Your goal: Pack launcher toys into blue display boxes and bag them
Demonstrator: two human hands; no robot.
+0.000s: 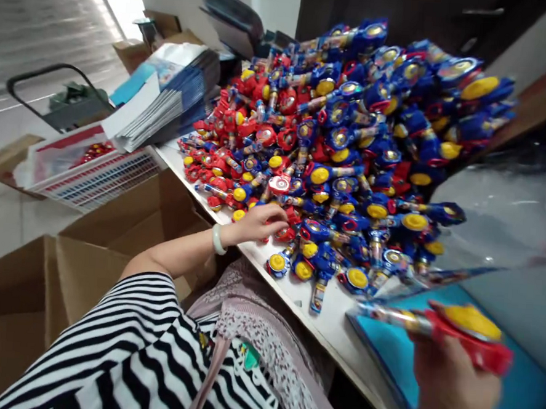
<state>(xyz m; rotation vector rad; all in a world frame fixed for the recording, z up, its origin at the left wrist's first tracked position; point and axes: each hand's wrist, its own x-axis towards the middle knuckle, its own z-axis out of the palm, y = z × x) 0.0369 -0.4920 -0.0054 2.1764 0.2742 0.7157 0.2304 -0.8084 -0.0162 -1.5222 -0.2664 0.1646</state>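
Observation:
A heap of small plastic toys (339, 137), red and blue with yellow discs and printed tube handles, covers the white table (304, 299). My left hand (260, 222) reaches into its near edge, fingers curled onto a red toy (289, 225) that they partly hide. At the lower right, my right hand (456, 382) grips another red toy (473, 337), its yellow disc facing up and its tube handle pointing left. This toy is held over a blue flat box or folder (402, 354). Clear plastic film (499, 212) lies just behind it.
Open cardboard boxes (99, 237) stand on the floor at my left. Beyond them are a white basket (94, 178), a stack of printed sheets (168, 96) and a black-handled cart (70, 109). Dark drawers (418, 19) stand behind the heap.

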